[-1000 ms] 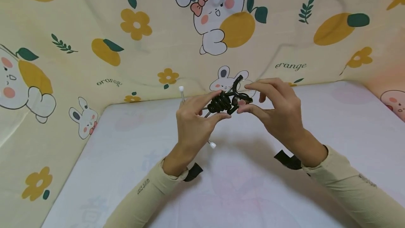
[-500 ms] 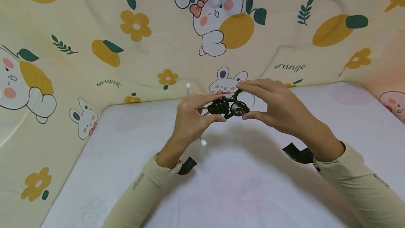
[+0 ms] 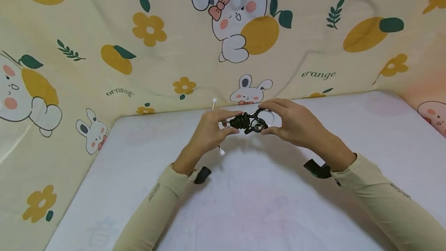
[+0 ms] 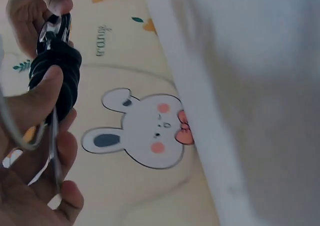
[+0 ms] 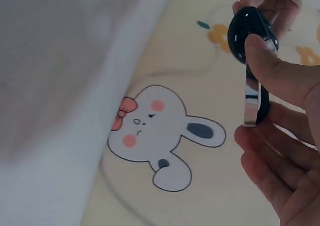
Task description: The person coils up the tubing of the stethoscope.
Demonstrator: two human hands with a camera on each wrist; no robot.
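Note:
A stethoscope, its black tubing [image 3: 240, 121] wound into a tight coil, is held up above the table between both hands. My left hand [image 3: 207, 129] grips the coil's left end, thumb below and fingers above; in the left wrist view the thumb presses the coiled tubing [image 4: 70, 83]. Metal ear tubes run back through that hand, with white ear tips [image 3: 214, 100] sticking out above and below it. My right hand [image 3: 296, 125] pinches the looped tubing at the right end, around the round metal chest piece [image 3: 258, 127]. The right wrist view has the thumb over a dark, shiny-edged part [image 5: 243, 33].
Beneath the hands lies a white-covered table [image 3: 223, 204]. A cream cloth [image 3: 167, 57] printed with rabbits, oranges and flowers rises behind it and on the left. Black wrist straps [image 3: 317, 169] hang below the sleeves.
The right fingers have gone from spread beside the chest piece to pinching the looped end. The stethoscope has turned slightly and come a little lower, both hands moving with it.

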